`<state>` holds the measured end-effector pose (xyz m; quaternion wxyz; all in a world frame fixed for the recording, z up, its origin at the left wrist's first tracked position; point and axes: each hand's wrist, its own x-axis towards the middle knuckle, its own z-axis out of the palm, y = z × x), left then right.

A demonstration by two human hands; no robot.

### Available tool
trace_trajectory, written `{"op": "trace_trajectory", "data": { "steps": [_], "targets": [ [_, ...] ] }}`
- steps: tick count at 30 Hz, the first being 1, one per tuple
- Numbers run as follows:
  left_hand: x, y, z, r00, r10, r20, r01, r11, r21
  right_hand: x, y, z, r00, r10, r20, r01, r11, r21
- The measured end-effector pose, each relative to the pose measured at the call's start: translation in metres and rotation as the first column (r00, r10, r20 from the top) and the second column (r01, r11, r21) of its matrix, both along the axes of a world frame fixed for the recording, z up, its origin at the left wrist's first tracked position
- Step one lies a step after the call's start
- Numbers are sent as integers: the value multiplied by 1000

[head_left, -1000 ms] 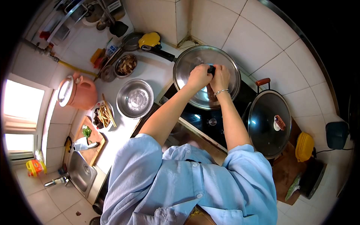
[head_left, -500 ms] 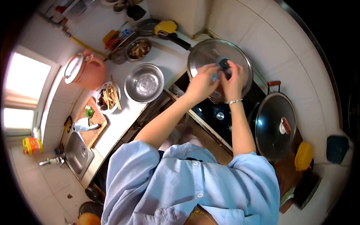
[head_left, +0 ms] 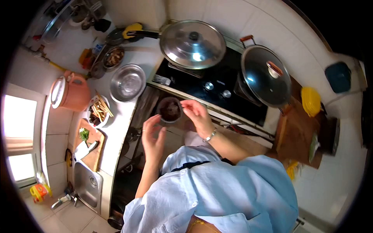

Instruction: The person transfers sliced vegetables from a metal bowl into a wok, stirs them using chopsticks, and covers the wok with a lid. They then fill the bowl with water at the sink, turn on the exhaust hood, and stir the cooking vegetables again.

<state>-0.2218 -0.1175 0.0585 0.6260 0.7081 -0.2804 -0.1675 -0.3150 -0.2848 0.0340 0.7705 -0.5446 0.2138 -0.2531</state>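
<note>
My left hand [head_left: 152, 136] and my right hand [head_left: 197, 117], with a bracelet at the wrist, are apart in front of the stove. Both have their fingers spread and nothing visible in them. Between them shows a round, dark open container [head_left: 169, 110] with reddish-brown contents. It looks lower down than my hands; fingertips overlap its rim in the view, but I cannot tell whether they touch it. Beyond my hands, a long-handled pan covered by a steel lid [head_left: 182, 48] with a black knob stands on the stove [head_left: 217, 83].
A wok with a glass lid [head_left: 262, 83] occupies the right burner. Along the left counter are a steel bowl [head_left: 127, 83], a white bowl of sticks and dark pieces [head_left: 99, 112], a clay pot [head_left: 75, 93], a cutting board [head_left: 99, 149] with a cleaver [head_left: 81, 150], and a sink [head_left: 87, 190].
Both hands have left the pan lid's knob and come down toward my body, separating. The view has turned and shifted, and the dark round container now shows between my hands.
</note>
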Motion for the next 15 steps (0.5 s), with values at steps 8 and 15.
{"op": "trace_trajectory", "data": {
  "steps": [8,15],
  "targets": [
    [-47,77,7,982,-2,-189,-7,999,-50,-55,73,18,1000,31,6,-31,912,410],
    [-97,73,20,942,-97,-321,67,993,-101,-113,92,29,997,-37,67,-3,856,517]
  ]
}}
